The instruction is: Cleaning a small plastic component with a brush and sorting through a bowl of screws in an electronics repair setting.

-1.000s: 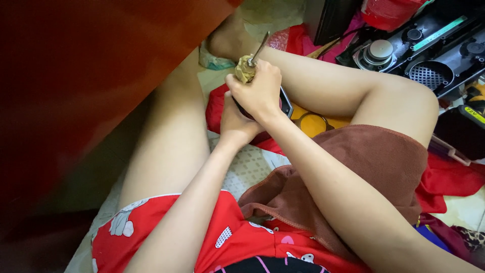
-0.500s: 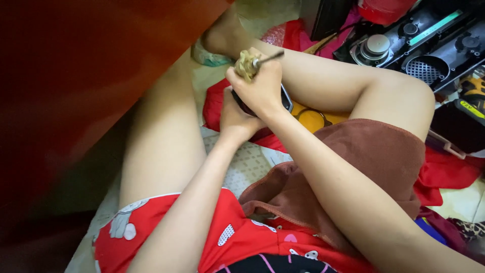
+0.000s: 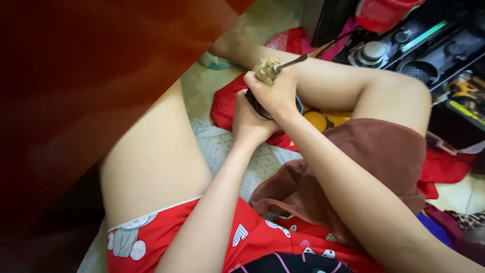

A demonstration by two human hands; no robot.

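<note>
Two Hands on One Small Assembly

Nearest, a brown cloth (image 3: 353, 172) lies over the right thigh. Beyond it, the left hand (image 3: 250, 119) has its fingers wrapped around a dark object (image 3: 298, 105), supporting it from below. Above, the right hand (image 3: 275, 91) grips a tan fitting (image 3: 265, 71) with a thin metal rod (image 3: 293, 62) projecting from it. Judged progress: work is mid-operation, with the parts not yet set down. Farther off, black equipment (image 3: 429, 50) sits on the floor.
</note>
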